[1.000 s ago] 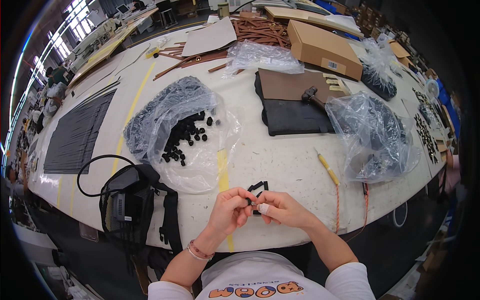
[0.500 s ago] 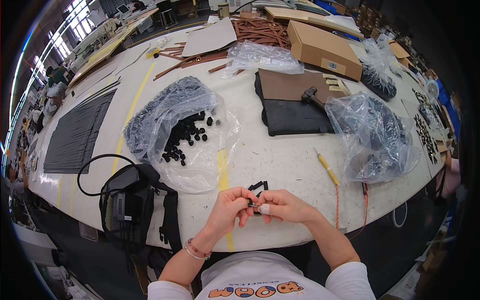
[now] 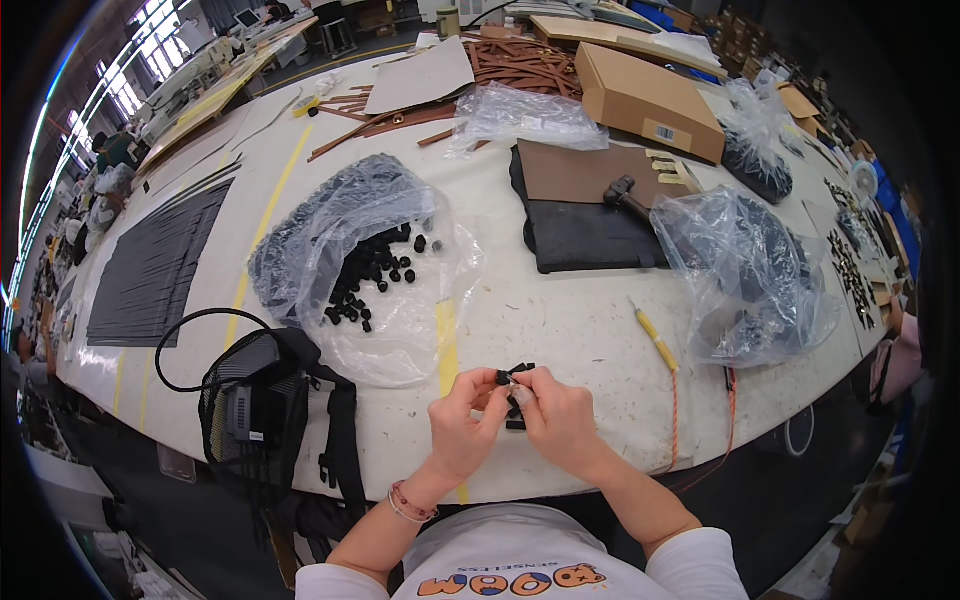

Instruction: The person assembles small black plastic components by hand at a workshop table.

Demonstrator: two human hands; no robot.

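Observation:
Both my hands meet over the near edge of the white table. My left hand (image 3: 465,425) pinches a small black piece (image 3: 503,377) between thumb and fingertips. It resembles the loose parts in the clear bag, but its exact kind is too small to tell. My right hand (image 3: 562,420) is closed right beside it, fingertips pressed together; a thin pale sliver shows there, mostly hidden. White tape wraps a finger of that hand. Under and behind the fingers lie several short black strips (image 3: 516,424), partly covered. Small black parts (image 3: 375,268) spill from an opened clear plastic bag (image 3: 385,350).
A yellow-handled pointed tool (image 3: 655,338) with an orange cord lies to the right. Near left sits a black mesh bag (image 3: 255,395) with a strap. Farther back are a hammer (image 3: 622,190) on dark sheets, another plastic bag (image 3: 745,280), a cardboard box (image 3: 650,100) and brown strips (image 3: 520,65).
Both hands have shifted slightly farther from me and turned more upright, with fingertips raised. The small black piece has moved up with them. Things on the table stay put.

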